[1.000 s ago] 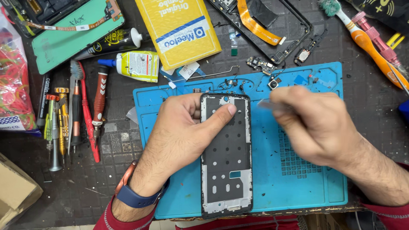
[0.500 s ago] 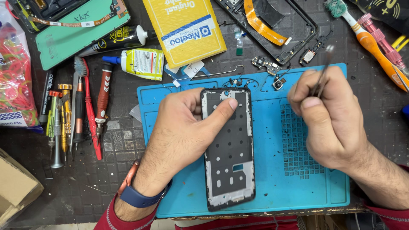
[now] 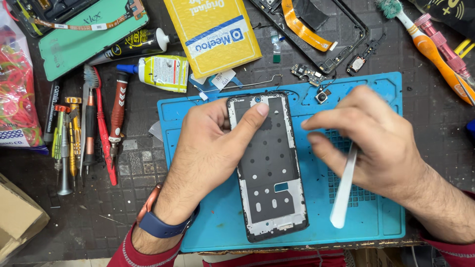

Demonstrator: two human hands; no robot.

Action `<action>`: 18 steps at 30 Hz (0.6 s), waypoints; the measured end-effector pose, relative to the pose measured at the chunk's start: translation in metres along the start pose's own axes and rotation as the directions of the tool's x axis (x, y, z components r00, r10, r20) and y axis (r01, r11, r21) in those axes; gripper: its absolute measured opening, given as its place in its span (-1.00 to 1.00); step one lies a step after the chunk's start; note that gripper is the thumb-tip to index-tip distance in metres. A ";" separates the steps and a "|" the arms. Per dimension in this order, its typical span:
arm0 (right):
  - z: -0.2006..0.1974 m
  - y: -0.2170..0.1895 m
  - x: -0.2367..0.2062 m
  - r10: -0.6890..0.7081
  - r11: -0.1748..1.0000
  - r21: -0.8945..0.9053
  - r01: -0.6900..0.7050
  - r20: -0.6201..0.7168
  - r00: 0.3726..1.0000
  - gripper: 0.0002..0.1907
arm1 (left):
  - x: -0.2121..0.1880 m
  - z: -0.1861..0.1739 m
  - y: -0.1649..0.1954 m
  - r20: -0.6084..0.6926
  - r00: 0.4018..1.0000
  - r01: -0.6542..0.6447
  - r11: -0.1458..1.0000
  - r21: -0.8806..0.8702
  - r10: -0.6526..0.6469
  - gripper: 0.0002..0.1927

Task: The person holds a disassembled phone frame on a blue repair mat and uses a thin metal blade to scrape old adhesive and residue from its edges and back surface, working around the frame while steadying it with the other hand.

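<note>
Phone frame [image 3: 269, 168] in left hand's [image 3: 208, 148] grip; right hand [image 3: 368, 141] pinches white tweezers [image 3: 345, 185].

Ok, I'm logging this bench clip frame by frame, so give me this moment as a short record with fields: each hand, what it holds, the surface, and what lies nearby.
left hand: grips the upper left edge of the phone frame, thumb laid across its top
right hand: holds a white flat pry tool, tip pointing down toward the person, beside the frame
phone frame: black, lying flat, inner side up
surface: blue work mat on a dark bench
nearby: screwdrivers to the left, yellow packet above, small camera module on the mat
</note>
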State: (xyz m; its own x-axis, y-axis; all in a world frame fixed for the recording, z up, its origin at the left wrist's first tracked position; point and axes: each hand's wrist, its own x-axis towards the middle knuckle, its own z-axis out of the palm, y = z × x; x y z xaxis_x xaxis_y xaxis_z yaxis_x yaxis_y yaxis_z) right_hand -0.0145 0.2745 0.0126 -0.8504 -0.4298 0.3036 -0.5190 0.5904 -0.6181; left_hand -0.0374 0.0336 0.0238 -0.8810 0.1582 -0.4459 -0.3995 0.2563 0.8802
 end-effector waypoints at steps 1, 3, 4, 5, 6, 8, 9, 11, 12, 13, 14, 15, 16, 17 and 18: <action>0.001 0.001 0.000 -0.030 0.999 0.011 0.030 0.013 0.999 -0.64 | 0.000 0.000 0.000 0.004 1.000 -0.012 1.000 0.003 0.012 -0.67; 0.001 0.002 0.001 -0.089 0.996 0.030 0.088 0.039 0.995 -0.63 | 0.001 0.000 -0.001 0.016 1.000 -0.018 1.000 -0.005 0.018 -0.66; 0.002 0.001 0.002 -0.106 0.994 0.008 0.105 0.041 0.994 -0.63 | 0.001 -0.001 -0.002 0.022 1.000 -0.010 1.000 -0.016 0.010 -0.66; 0.002 0.001 0.002 -0.123 0.992 -0.011 0.124 0.044 0.991 -0.63 | 0.001 -0.001 -0.002 0.026 1.000 0.000 1.000 -0.028 0.001 -0.66; 0.002 0.000 0.003 -0.140 0.989 -0.029 0.142 0.049 0.989 -0.63 | 0.002 -0.001 -0.003 0.027 1.000 -0.002 1.000 -0.020 0.002 -0.65; 0.001 0.000 0.003 -0.214 0.972 -0.090 0.216 0.029 0.976 -0.65 | 0.002 -0.001 -0.004 0.027 1.000 -0.003 1.000 -0.006 0.003 -0.65; 0.000 -0.001 0.004 -0.250 0.961 -0.120 0.250 0.020 0.968 -0.65 | 0.002 -0.001 -0.005 0.033 0.999 0.002 1.000 -0.024 -0.001 -0.66; -0.001 -0.002 0.004 -0.256 0.957 -0.136 0.257 0.031 0.966 -0.69 | 0.003 0.000 -0.006 0.048 0.999 0.006 0.998 -0.058 -0.004 -0.67; -0.001 -0.003 0.005 -0.259 0.954 -0.146 0.261 0.034 0.965 -0.71 | 0.003 0.000 -0.006 0.053 0.999 0.012 0.997 -0.070 -0.008 -0.67; -0.002 -0.004 0.006 -0.281 0.947 -0.151 0.282 0.028 0.959 -0.72 | 0.003 0.000 -0.006 0.058 0.998 0.018 0.996 -0.082 -0.013 -0.68; -0.004 -0.004 0.006 -0.303 0.940 -0.158 0.302 0.021 0.953 -0.72 | 0.003 0.000 -0.006 0.064 0.998 0.024 0.995 -0.094 -0.018 -0.68; -0.007 -0.004 0.007 -0.325 0.932 -0.165 0.323 0.015 0.946 -0.73 | 0.003 0.001 -0.005 0.064 0.998 0.029 0.996 -0.087 -0.024 -0.68; -0.008 -0.005 0.007 -0.338 0.923 -0.188 0.337 0.027 0.941 -0.72 | 0.003 0.001 -0.005 0.064 0.997 0.035 0.996 -0.081 -0.030 -0.68; -0.010 -0.006 0.007 -0.351 0.913 -0.209 0.351 0.040 0.936 -0.71 | 0.003 0.002 -0.005 0.065 0.997 0.041 0.996 -0.074 -0.037 -0.68; -0.011 -0.006 0.007 -0.364 0.902 -0.229 0.367 0.055 0.930 -0.70 | 0.004 0.003 -0.005 0.057 0.998 0.039 0.997 -0.064 -0.035 -0.68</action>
State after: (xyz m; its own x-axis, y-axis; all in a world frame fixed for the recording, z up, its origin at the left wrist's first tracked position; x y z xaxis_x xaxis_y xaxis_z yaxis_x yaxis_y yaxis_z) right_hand -0.0187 0.2757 0.0264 -0.5969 -0.6520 0.4676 -0.7997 0.5311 -0.2802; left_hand -0.0381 0.0355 0.0178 -0.8505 0.2028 -0.4852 -0.4488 0.2009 0.8707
